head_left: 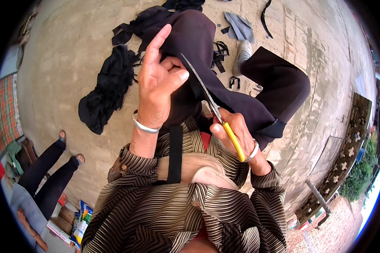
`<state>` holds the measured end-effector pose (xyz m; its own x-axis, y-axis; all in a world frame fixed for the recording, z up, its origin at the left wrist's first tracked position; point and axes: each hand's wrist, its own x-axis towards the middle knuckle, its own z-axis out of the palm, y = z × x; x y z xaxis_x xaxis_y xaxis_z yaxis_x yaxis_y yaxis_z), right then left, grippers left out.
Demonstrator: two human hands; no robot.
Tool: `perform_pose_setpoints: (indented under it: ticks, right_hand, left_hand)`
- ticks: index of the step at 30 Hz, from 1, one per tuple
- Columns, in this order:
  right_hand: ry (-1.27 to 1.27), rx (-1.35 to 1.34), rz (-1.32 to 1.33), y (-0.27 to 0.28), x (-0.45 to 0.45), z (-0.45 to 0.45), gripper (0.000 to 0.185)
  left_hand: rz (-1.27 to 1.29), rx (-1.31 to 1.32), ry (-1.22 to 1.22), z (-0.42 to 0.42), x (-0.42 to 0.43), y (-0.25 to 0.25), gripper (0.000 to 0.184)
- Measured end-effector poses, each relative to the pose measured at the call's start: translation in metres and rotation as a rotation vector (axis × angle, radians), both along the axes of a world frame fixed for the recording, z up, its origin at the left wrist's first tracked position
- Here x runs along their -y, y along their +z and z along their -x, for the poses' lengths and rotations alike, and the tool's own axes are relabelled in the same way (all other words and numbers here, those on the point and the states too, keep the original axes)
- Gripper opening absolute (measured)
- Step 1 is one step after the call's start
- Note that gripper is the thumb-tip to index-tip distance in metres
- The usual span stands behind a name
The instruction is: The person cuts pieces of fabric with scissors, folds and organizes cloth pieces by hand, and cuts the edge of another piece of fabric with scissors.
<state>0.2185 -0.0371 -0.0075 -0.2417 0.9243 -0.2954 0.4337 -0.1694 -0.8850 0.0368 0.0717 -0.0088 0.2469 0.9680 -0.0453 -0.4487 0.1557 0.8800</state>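
The scissors (232,141) lie above the person's lap, their yellow handle gripped in the right hand (233,126). The blades slant forward and leftward, probably to keep the points away from the body; they look nearly together, though seen almost edge-on. The tips reach just beside the left hand (156,86), whose index finger stretches out while the thumb and other fingers curl inward. Whether these pinch something thin cannot be told; the outstretched finger may be there to leave the tips room.

Beneath are smooth, dark trousers (278,88), the knees bent wide, which seems to make the lap a working surface. A flat black strap (175,154) lies over soft beige cloth (207,166) at the waist, against a finely striped shirt (156,206).

On the worn, slab-like floor (59,84) sit a crumpled, frayed black heap (107,90) and a flatter grey cloth (239,27). Another person (46,181) stands to the left.
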Motion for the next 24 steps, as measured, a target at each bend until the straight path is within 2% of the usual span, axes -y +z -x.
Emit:
perform_pose_setpoints:
  ticks: [2, 4, 6, 11, 18, 21, 23, 24]
  right_hand:
    - [0.027, -0.039, 0.025, 0.000, 0.001, -0.001, 0.054]
    - [0.016, -0.041, 0.025, -0.002, 0.003, -0.001, 0.053]
    - [0.005, -0.044, 0.027, -0.003, 0.004, -0.001, 0.052]
    - [0.010, -0.035, 0.019, -0.004, 0.007, -0.001, 0.053]
    - [0.030, -0.012, 0.082, 0.002, 0.007, -0.003, 0.053]
    - [0.026, -0.003, 0.085, 0.003, 0.007, -0.001, 0.053]
    - [0.015, -0.016, 0.086, 0.003, 0.008, 0.000, 0.053]
    - [0.014, -0.015, 0.086, 0.004, 0.008, 0.000, 0.053]
  left_hand:
    - [0.091, 0.071, 0.042, -0.003, -0.001, 0.000, 0.072]
    - [0.182, 0.252, 0.011, 0.002, -0.003, -0.007, 0.068]
    - [0.174, 0.251, 0.046, 0.003, -0.006, -0.009, 0.062]
    - [0.181, 0.157, 0.188, 0.002, -0.007, -0.007, 0.044]
    - [0.190, 0.139, 0.206, 0.008, -0.004, -0.016, 0.037]
    - [0.169, 0.047, 0.284, 0.007, -0.003, -0.017, 0.030]
    - [0.068, -0.155, 0.357, 0.006, -0.001, -0.018, 0.024]
    - [0.068, -0.155, 0.356, 0.006, 0.000, -0.017, 0.024]
